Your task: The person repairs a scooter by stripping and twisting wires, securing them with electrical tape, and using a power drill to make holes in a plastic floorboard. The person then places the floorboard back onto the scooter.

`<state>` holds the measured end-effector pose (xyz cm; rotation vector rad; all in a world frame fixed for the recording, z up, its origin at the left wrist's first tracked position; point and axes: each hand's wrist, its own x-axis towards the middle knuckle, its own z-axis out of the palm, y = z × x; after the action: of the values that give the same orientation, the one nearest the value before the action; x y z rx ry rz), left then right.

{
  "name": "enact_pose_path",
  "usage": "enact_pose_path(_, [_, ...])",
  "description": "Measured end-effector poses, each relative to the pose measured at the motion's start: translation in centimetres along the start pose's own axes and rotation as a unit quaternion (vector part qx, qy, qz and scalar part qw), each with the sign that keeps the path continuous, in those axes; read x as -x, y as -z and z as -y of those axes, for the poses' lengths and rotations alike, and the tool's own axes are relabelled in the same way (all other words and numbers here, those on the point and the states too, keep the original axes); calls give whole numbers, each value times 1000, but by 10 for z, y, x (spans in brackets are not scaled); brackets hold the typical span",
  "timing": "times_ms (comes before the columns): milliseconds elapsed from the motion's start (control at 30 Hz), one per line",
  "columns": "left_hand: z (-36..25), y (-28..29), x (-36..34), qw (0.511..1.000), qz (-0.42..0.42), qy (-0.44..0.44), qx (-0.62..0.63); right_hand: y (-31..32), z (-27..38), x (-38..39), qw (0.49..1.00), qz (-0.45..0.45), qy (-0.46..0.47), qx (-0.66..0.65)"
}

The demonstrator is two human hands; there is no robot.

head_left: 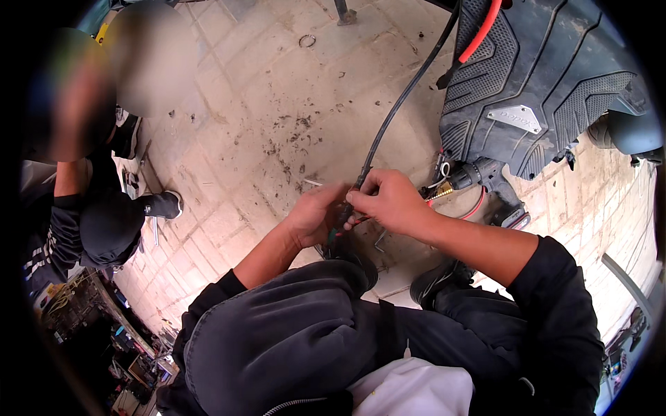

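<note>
- From the head view I see the right hand [392, 197], bare below a black sleeve, near the middle of the frame; its thumb and forefinger are pinched narrow on a long, thin, flexible black cable [392, 121].
- The left hand [312, 213] sits just beside it, fingers curled in toward the same cable — they are blurred, so I cannot tell how firmly they grip.
- The cable drops from the upper edge, right of centre, in a gentle bend to the 2 hands; below the fingers I make out small bits of green and red, too small to name.
- At upper right I have a large, textured black plastic panel [565, 66] with a pale metal plate, and a thick, bright red tube [480, 36] beside its left edge.
- Just below the panel lies a dark, pistol-shaped power drill [489, 179] — a thin red wire [479, 206] curves near it.
- Beneath the hands, on the pale tiled floor [239, 76], I spot 1 small, bent metal rod [379, 240].
- At the left edge is another person, with a black shoe [165, 205] with a pale sole.
</note>
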<state>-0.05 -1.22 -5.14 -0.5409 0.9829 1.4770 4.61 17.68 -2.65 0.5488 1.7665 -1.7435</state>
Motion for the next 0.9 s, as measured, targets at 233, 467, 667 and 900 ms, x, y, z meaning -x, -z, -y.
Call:
enact_pose_path(233, [-2,-5,21,845,-81,-181,-497,-11,-16,-15,994,-40,-83,-66])
enact_pose_path(467, [0,-20,20,769,-169,-286,-546,-12,-15,-21,990,-36,-67,-119])
enact_pose_path(667, [-1,-15,18,723,-170,-343,-576,6,-20,-29,967,80,-121,-211])
enact_pose_path(900, [-5,-11,26,759,-126,-299,-565,16,-25,-46,980,62,42,-182])
